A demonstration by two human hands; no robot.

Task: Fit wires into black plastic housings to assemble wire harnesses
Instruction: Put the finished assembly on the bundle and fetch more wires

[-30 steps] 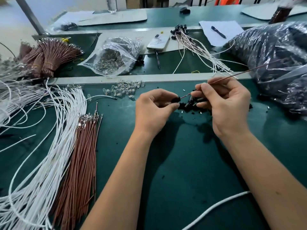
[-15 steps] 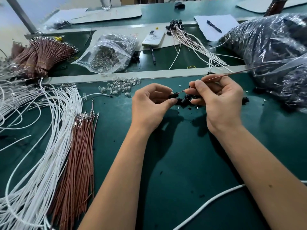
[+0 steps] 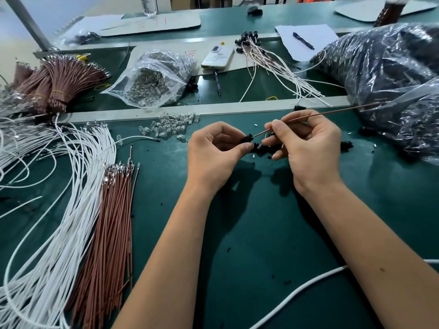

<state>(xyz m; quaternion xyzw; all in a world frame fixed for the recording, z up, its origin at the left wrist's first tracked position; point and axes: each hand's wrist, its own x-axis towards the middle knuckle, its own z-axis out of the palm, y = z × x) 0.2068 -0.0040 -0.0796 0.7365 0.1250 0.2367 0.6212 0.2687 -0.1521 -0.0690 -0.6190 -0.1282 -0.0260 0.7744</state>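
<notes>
1. While both forearms reach in from the near edge of the green table (image 3: 261, 233), a white cord (image 3: 308, 284) curves across the near right corner under the right forearm.
2. Toward the near left corner lie a spread of loose white wires (image 3: 59, 210) and, just beside them, a bundle of brown wires (image 3: 111, 222) with metal terminals at their far ends.
3. At mid-table the left hand (image 3: 213, 153) pinches a black plastic housing (image 3: 248, 138) between thumb and curled fingers.
4. The right hand (image 3: 308, 148) pinches a single brown wire (image 3: 332, 112) between thumb and forefinger; its tip meets the housing and its length runs off toward the right edge.
5. Under and between the hands sits a small pile of loose housings (image 3: 263, 148).
6. Just beyond, by the metal rail (image 3: 225, 110), lie clear bulbs (image 3: 171, 127).
7. Past the rail: a clear bag of bulbs (image 3: 152, 77), a phone (image 3: 217, 57), finished harnesses (image 3: 273, 62), and tied brown wire bunches (image 3: 57, 84) at the left edge.
8. A large plastic bag (image 3: 392, 79) fills the far right.
</notes>
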